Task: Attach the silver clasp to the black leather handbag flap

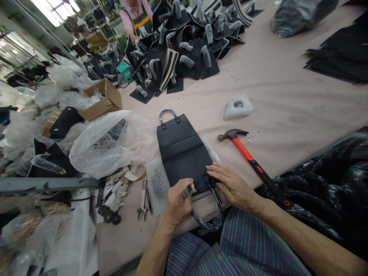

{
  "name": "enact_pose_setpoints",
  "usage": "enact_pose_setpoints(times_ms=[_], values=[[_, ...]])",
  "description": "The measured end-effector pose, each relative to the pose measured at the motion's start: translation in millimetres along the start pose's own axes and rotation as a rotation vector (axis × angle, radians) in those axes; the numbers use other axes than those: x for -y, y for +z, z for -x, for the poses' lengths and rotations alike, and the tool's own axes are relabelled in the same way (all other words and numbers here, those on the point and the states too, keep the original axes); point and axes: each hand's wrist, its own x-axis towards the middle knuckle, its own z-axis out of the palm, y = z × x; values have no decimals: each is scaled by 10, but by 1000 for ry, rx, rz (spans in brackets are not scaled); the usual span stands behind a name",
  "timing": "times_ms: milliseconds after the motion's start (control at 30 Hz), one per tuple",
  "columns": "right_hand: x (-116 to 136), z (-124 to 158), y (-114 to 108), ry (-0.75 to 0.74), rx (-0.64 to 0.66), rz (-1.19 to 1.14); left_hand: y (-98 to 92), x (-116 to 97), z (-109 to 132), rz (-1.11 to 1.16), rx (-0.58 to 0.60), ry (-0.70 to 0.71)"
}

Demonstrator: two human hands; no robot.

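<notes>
A flat black bag panel (184, 153) lies on the table in front of me, with a wrapped handle (169, 113) at its far end and another handle (211, 220) hanging over the near table edge. My left hand (178, 199) is closed around a small metal tool (188, 190) at the panel's near edge. My right hand (228, 184) rests flat on the panel's near right corner, fingers pressed over the handle's attachment. A white pad (156, 184) lies under the panel.
A red-handled hammer (247, 155) lies right of the panel, a white block (238, 106) beyond it. A clear plastic bag (106, 143), small tools (143, 199) and a cardboard box (103, 99) sit left. Stacked black bag panels (178, 50) fill the far table; a person (136, 17) stands behind them.
</notes>
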Motion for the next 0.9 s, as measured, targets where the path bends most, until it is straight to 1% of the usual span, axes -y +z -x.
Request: enact_pose_setpoints(times_ms=[100, 133, 167, 200, 267, 333, 433, 667, 900], values=[[5, -4, -4, 1, 5, 2, 9, 33, -6, 218, -236, -188], [6, -5, -6, 2, 4, 2, 7, 39, -5, 279, -273, -239], [7, -6, -8, 3, 3, 2, 5, 41, -2, 311, -267, -263], [9, -8, -10, 4, 2, 2, 5, 39, 4, 307, -225, -268], [14, -13, -14, 11, 1, 5, 18, 23, 19, 234, -118, -254], [22, -20, -18, 10, -4, 8, 46, 5, 31, 154, -79, -224], [33, -29, -23, -5, -13, 7, 83, 1, 36, 73, -79, -213], [6, -17, -9, -8, 0, 13, 81, 21, 15, 45, -79, -204], [5, -8, -5, 13, 4, -7, 78, -27, -17, -27, -89, -140]])
